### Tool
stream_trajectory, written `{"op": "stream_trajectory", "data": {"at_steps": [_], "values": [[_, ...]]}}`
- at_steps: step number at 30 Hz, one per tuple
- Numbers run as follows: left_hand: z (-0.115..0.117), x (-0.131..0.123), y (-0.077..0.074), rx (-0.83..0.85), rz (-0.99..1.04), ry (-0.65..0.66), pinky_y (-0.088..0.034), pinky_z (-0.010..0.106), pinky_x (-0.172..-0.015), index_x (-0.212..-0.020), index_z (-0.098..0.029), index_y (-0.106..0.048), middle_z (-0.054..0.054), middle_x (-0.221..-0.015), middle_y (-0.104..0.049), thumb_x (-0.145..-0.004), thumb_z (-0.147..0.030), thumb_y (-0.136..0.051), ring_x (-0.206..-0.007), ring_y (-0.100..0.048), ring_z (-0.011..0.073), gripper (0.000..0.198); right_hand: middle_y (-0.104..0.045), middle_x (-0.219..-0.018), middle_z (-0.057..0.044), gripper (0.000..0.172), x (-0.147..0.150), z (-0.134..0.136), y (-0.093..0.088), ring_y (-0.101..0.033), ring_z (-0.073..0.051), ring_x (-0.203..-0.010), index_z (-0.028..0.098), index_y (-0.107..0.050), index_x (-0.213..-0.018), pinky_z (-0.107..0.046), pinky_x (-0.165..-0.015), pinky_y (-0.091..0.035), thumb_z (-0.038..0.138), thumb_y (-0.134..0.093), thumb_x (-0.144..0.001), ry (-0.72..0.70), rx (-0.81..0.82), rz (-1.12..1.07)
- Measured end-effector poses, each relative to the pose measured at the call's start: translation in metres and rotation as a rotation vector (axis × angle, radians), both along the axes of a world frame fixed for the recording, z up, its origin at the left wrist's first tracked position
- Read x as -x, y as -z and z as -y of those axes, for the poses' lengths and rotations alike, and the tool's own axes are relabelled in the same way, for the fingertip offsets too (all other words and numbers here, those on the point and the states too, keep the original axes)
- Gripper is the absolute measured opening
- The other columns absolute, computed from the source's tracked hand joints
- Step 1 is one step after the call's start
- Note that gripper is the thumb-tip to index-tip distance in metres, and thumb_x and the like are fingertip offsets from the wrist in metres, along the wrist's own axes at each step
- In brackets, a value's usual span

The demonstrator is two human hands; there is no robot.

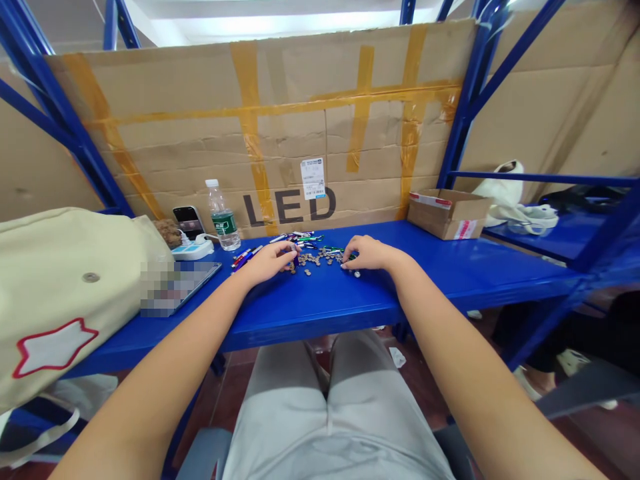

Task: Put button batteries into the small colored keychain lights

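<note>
Loose small brown-grey round pieces (329, 254) lie scattered on the blue table between my hands; at this size I cannot tell their kind. My left hand (273, 261) is closed at the left of the scatter, thumb and fingers together on a small dark blue and silvery thing (296, 257) too small to name. On the right, my right hand (369, 254) bends down, its fingertips drawn together at the table among the pieces; what they hold, if anything, is hidden. Several coloured pens (246, 257) lie behind and beside my left hand, with green ones (334, 250) between the hands.
A water bottle (225, 220), a white power strip (194, 251) and a phone (188, 221) stand at the back left. A cream bag (75, 280) and a tablet-like device (197, 283) lie nearer. An open carton (447, 215) sits back right, before a tall cardboard wall (200, 153).
</note>
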State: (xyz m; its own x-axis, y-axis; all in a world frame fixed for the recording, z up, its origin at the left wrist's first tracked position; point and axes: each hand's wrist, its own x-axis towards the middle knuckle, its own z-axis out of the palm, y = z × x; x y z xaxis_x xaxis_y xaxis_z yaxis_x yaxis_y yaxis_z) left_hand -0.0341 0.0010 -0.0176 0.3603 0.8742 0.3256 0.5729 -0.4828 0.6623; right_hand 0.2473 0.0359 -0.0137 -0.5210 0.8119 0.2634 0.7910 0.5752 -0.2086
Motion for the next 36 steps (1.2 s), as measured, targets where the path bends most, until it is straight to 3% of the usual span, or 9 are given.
{"op": "stream_trajectory", "data": {"at_steps": [8, 11, 15, 21, 27, 32, 36], "values": [[0.006, -0.004, -0.004, -0.037, -0.051, 0.012, -0.050, 0.029, -0.063, -0.102, -0.017, -0.063, 0.004, -0.084, -0.065, -0.084, -0.047, -0.051, -0.065, -0.059, 0.0150, 0.037, -0.067, -0.095, -0.006, 0.009, 0.007, 0.002, 0.000, -0.059, -0.023, -0.089, 0.023, -0.071, -0.075, -0.032, -0.075, -0.044, 0.027, -0.064, -0.072, 0.002, -0.027, -0.045], [0.007, -0.007, -0.003, -0.030, -0.059, 0.029, -0.050, 0.030, -0.066, -0.104, -0.017, -0.063, 0.003, -0.082, -0.065, -0.085, -0.047, -0.049, -0.068, -0.059, 0.0161, 0.038, -0.066, -0.087, -0.005, 0.009, 0.017, 0.005, 0.001, -0.058, -0.018, -0.081, 0.018, -0.065, -0.078, -0.028, -0.072, -0.043, 0.023, -0.057, -0.076, -0.079, -0.079, -0.224], [0.009, -0.013, -0.002, -0.093, -0.163, 0.083, -0.050, 0.031, -0.069, -0.107, -0.017, -0.064, 0.004, -0.084, -0.063, -0.087, -0.047, -0.045, -0.070, -0.059, 0.0166, 0.040, -0.063, -0.077, -0.001, 0.013, 0.033, 0.012, 0.004, -0.054, -0.014, -0.069, 0.018, -0.057, -0.084, -0.026, -0.065, -0.041, 0.027, -0.048, -0.085, -0.243, -0.027, -0.353], [0.010, -0.016, -0.004, -0.331, -0.293, 0.183, -0.045, 0.032, -0.088, -0.104, -0.019, -0.068, 0.005, -0.090, -0.064, -0.088, -0.041, -0.049, -0.087, -0.058, 0.0182, 0.034, -0.060, -0.076, -0.001, 0.014, 0.043, 0.021, 0.004, -0.052, -0.014, -0.069, 0.018, -0.053, -0.083, -0.027, -0.066, -0.039, 0.026, -0.043, -0.089, -0.350, -0.040, -0.326], [0.008, -0.015, -0.002, -0.352, -0.309, 0.179, -0.045, 0.032, -0.085, -0.108, -0.019, -0.068, 0.006, -0.091, -0.066, -0.089, -0.043, -0.048, -0.086, -0.059, 0.0178, 0.036, -0.062, -0.080, -0.003, 0.014, 0.046, 0.027, 0.003, -0.053, -0.014, -0.070, 0.017, -0.054, -0.089, -0.025, -0.067, -0.037, 0.024, -0.042, -0.091, -0.406, -0.064, -0.223], [0.008, -0.014, 0.000, -0.376, -0.322, 0.211, -0.046, 0.031, -0.083, -0.106, -0.018, -0.068, 0.006, -0.089, -0.064, -0.091, -0.040, -0.047, -0.084, -0.059, 0.0172, 0.034, -0.064, -0.088, -0.008, 0.014, 0.052, 0.032, 0.004, -0.056, -0.017, -0.075, 0.017, -0.054, -0.089, -0.026, -0.065, -0.036, 0.024, -0.042, -0.093, -0.344, -0.164, -0.063], [0.011, -0.014, 0.000, -0.534, -0.349, 0.205, -0.047, 0.030, -0.079, -0.105, -0.017, -0.067, 0.007, -0.087, -0.063, -0.093, -0.036, -0.044, -0.082, -0.058, 0.0166, 0.032, -0.062, -0.081, -0.005, 0.012, 0.056, 0.028, 0.006, -0.056, -0.015, -0.073, 0.018, -0.051, -0.082, -0.026, -0.067, -0.038, 0.020, -0.043, -0.091, -0.381, -0.087, -0.198]]}}
